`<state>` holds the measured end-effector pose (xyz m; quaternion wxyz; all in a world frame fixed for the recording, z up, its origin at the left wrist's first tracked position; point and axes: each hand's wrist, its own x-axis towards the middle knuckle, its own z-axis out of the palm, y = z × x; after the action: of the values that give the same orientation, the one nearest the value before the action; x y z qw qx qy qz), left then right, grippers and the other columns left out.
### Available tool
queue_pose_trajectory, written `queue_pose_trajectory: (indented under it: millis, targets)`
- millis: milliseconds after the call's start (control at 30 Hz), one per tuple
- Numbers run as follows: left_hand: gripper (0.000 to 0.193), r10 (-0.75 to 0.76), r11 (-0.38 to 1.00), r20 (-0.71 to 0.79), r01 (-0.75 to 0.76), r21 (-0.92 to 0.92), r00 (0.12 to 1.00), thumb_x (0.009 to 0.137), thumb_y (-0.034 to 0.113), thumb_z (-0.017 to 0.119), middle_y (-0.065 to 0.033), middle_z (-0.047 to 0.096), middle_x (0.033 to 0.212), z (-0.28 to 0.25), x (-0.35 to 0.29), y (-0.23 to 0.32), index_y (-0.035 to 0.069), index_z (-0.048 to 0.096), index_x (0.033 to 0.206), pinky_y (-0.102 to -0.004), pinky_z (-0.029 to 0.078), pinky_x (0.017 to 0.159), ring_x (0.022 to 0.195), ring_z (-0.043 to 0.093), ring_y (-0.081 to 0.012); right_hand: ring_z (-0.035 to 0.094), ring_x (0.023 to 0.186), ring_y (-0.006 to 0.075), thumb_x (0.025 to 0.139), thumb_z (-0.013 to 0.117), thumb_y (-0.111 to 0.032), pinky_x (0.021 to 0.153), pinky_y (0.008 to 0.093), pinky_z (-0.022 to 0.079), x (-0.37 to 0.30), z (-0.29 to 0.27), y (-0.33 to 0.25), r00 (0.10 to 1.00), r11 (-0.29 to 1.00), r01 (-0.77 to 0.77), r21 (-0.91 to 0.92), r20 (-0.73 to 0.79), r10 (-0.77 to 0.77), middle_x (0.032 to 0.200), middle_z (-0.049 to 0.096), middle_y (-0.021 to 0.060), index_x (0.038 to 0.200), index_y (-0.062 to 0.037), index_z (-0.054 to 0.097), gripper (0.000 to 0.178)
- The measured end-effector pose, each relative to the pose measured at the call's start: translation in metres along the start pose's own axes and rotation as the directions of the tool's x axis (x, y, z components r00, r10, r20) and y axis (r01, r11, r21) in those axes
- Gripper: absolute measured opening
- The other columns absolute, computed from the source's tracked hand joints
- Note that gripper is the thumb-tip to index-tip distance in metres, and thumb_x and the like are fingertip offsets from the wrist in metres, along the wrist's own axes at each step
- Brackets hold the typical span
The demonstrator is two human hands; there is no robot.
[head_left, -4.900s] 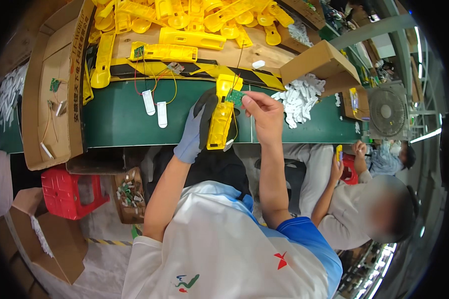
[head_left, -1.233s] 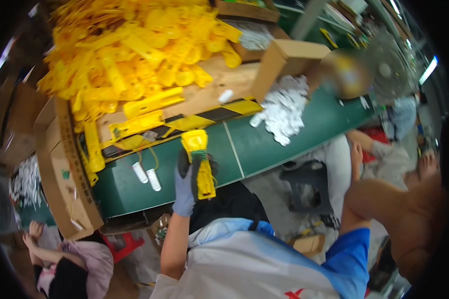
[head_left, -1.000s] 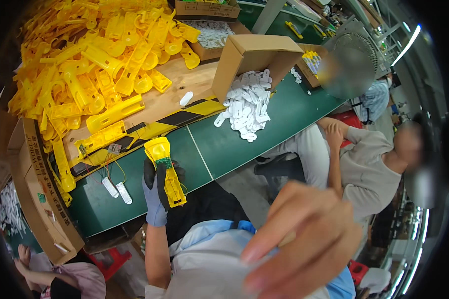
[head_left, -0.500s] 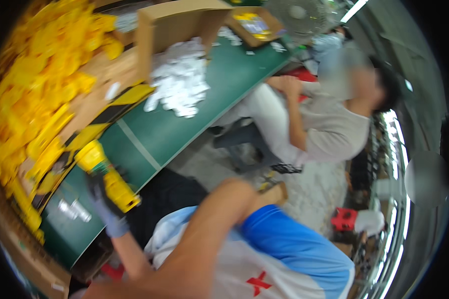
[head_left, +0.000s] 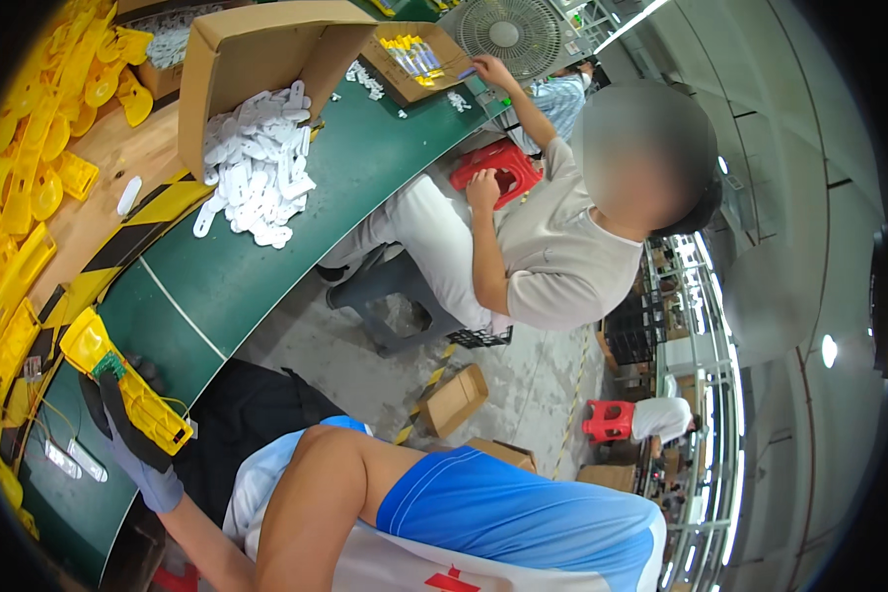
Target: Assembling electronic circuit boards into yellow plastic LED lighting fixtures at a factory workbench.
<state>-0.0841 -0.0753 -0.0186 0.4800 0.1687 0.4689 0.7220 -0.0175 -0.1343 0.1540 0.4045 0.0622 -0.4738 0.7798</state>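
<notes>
My left hand (head_left: 133,429), in a grey glove with dark fingers and palm, is closed round a long yellow plastic housing (head_left: 148,400). A small green circuit board (head_left: 109,366) shows in the housing near the thumb, with a thin wire beside it. Two small white strip-shaped parts (head_left: 76,460) lie on the green table just beyond the hand, thin wires running up from them. My bent right arm (head_left: 316,483) comes out of a blue sleeve, and its forearm drops out at the lower edge; the right hand is out of the picture.
Many yellow plastic parts (head_left: 44,187) cover a wooden board behind a black-and-yellow taped edge (head_left: 118,242). White parts (head_left: 261,178) spill from a carton (head_left: 222,74) onto the green table (head_left: 183,301). A co-worker (head_left: 572,257) sits on a grey stool (head_left: 395,296), one hand at a box (head_left: 434,84).
The view has shifted, so table and parts stand further left. My left hand still holds the yellow housing. The co-worker's hands have parted, one now reaching to the far box.
</notes>
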Motion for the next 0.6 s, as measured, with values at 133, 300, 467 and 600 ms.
queue_pose_trajectory:
  millis: [133,300,467,600]
  targets:
    - [0.037,-0.010,1.000,-0.074,0.008,-0.023,0.997,0.103,0.029,0.051,-0.0089,0.062,0.100,0.002,-0.001,0.000,0.005,0.048,0.131,-0.0283,0.051,0.071,0.083,0.063,-0.0163,0.067,0.087,0.0257,0.085,0.064,-0.005,0.073,0.0353,0.053,-0.006,-0.011,0.000,0.997,0.984,-0.073,-0.163,-0.050,0.066,0.096,0.069,0.0145,0.083,-0.0029,0.060,0.005]
    - [0.039,-0.037,0.993,-0.135,0.052,0.110,0.990,0.102,0.028,0.053,-0.0064,0.063,0.095,-0.007,-0.014,0.012,0.007,0.047,0.135,-0.0287,0.051,0.066,0.077,0.063,-0.0163,0.067,0.084,0.0249,0.080,0.067,-0.003,0.070,0.0344,0.052,-0.025,0.000,0.030,0.975,0.931,-0.211,-0.297,-0.126,0.180,0.091,0.070,0.0131,0.073,-0.0063,0.059,0.012]
    - [0.064,0.209,0.921,-0.220,-0.117,0.372,0.953,0.097,0.014,0.059,-0.0171,0.050,0.139,-0.006,0.001,-0.020,0.002,0.029,0.152,-0.0339,0.050,0.091,0.110,0.060,-0.0235,0.069,0.082,0.0210,0.085,0.071,-0.007,0.071,0.0341,0.056,-0.034,-0.209,-0.081,0.871,0.031,-0.405,-0.914,-0.396,-0.290,0.094,0.072,0.0112,0.096,-0.0057,0.072,0.011]
    - [0.061,-0.179,0.980,-0.152,0.189,0.056,0.972,0.098,0.009,0.056,-0.0161,0.060,0.123,0.011,-0.014,0.025,0.009,0.031,0.153,-0.0362,0.056,0.079,0.088,0.068,-0.0242,0.066,0.090,0.0204,0.084,0.074,-0.007,0.079,0.0315,0.052,-0.074,-0.321,-0.100,0.944,-0.242,-0.308,-0.920,-0.264,-0.197,0.101,0.068,0.0101,0.103,-0.0034,0.071,0.020]
